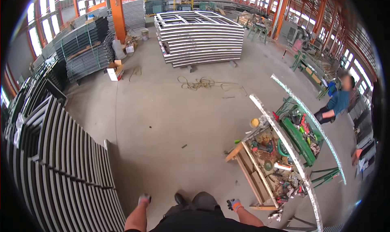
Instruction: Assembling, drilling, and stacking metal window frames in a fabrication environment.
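Note:
My left hand (144, 198), in a grey glove, hangs low beside my body, next to a tall stack of dark slatted panels (73, 150) but apart from it. Its fingers point away and are mostly hidden. At my other side, my right hand (234, 204) wears a grey and orange glove. Its fingers are apart and nothing shows in them. Nearest to it is a wooden workbench (252, 176) covered with tools, among them a green power drill (262, 147). A long white-speckled bar (286, 144) lies across the bench.
A second speckled bar (313, 120) runs past a green tool tray (298, 140). A co-worker in blue (340, 100) is at the right. Ahead, a cord (199, 83) lies on the concrete floor before a large stack of white frames (203, 41). An opened carton (115, 71) stands farther left.

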The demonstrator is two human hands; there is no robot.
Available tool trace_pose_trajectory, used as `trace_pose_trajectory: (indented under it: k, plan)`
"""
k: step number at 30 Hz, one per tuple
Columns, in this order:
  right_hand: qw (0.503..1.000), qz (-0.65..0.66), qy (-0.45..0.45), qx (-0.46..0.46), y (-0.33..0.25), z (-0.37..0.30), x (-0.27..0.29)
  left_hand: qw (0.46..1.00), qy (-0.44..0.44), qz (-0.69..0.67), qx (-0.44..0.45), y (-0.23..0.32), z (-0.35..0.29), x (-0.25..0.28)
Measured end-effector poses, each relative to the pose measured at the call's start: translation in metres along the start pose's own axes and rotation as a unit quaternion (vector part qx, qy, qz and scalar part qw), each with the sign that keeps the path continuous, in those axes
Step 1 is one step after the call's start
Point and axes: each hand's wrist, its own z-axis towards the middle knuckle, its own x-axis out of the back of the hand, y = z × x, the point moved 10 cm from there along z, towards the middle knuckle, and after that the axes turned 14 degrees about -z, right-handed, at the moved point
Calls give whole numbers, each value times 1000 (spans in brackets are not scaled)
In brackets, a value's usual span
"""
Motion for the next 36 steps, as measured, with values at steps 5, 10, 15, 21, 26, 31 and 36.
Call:
trace_pose_trajectory:
  k: [5, 10, 15, 21, 26, 31, 36]
  plan:
    - [996, 7, -11, -93, -12, 31, -37, 838, 90, -535, 66, 133, 247, 221]
    - [997, -4, -13, -81, -91, 114, -42, 926, 173, -310, -130, 214, 354, 315]
    - [1000, -17, 5, -19, -267, 229, 1, 910, 8, -405, 82, 81, 383, 175]
    - [989, 22, 89, 118, -523, 346, 80, 917, -115, -336, 183, 36, 326, 134]
    - [983, 42, 112, 138, -652, 409, 101, 956, -249, -131, 81, 34, 391, 130]
    - [996, 43, 77, 21, -694, 434, 52, 842, -142, -472, 221, -2, 568, 199]
    - [996, 65, 29, -61, -736, 429, -11, 994, -107, 37, 12, 79, 870, 355]
